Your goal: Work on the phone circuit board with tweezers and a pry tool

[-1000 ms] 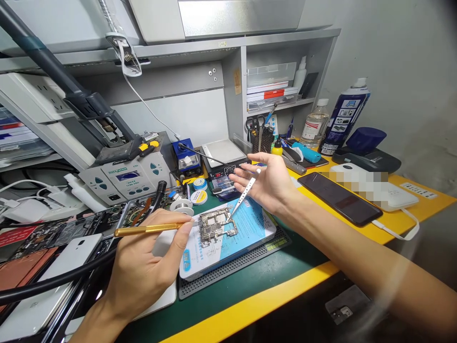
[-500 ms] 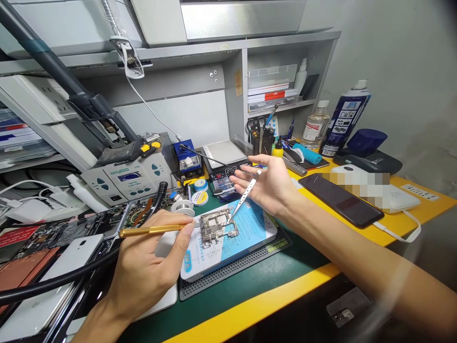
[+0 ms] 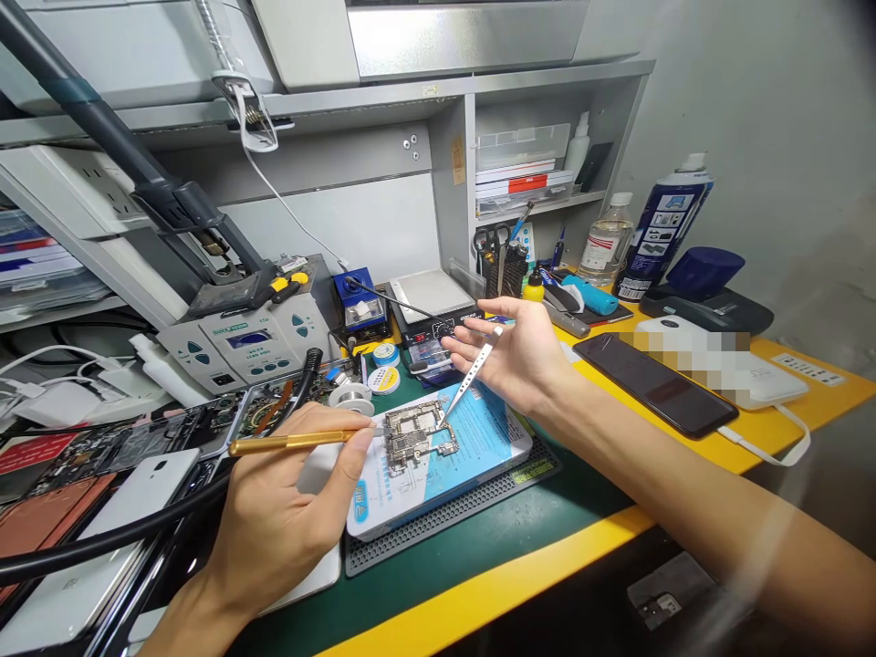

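circuit board (image 3: 409, 444) atop blue-white box (image 3: 483, 440), scissors (image 3: 491, 246) in black holder (image 3: 515, 279)

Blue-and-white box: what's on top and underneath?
On the box: a circuit board. Underneath: a grey perforated mat, showing at near and right edges; the rest is covered.

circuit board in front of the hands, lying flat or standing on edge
Flat: the circuit board lies on the blue-and-white box, its broad face turned up.
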`<state>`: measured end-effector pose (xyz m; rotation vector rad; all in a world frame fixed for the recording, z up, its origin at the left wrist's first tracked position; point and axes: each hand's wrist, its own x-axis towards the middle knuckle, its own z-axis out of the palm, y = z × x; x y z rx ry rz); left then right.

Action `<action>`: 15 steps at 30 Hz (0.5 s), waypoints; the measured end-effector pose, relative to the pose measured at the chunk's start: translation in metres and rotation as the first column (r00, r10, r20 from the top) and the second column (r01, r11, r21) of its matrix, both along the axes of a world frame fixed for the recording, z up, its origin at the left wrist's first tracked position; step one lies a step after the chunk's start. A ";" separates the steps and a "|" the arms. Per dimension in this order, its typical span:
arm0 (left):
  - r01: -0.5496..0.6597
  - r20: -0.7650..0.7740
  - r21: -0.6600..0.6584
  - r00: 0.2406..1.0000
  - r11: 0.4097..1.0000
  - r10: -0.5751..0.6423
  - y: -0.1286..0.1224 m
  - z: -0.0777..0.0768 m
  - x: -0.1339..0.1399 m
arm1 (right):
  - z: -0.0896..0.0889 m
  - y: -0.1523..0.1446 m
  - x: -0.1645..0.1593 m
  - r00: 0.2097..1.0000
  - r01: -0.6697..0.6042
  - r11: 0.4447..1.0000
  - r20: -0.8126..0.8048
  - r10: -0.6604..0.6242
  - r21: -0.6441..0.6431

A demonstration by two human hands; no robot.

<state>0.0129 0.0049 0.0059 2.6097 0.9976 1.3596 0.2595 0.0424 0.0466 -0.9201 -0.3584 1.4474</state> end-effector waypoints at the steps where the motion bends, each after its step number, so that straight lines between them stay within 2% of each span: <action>1: -0.002 -0.001 -0.004 1.000 1.000 0.002 0.000 0.000 0.000 | 0.000 0.000 0.000 1.000 -0.001 1.000 -0.001 0.001 0.001; 15: 0.011 0.016 -0.012 1.000 1.000 -0.010 -0.001 0.001 0.002 | 0.000 0.001 0.000 0.998 0.021 1.000 -0.060 -0.021 0.002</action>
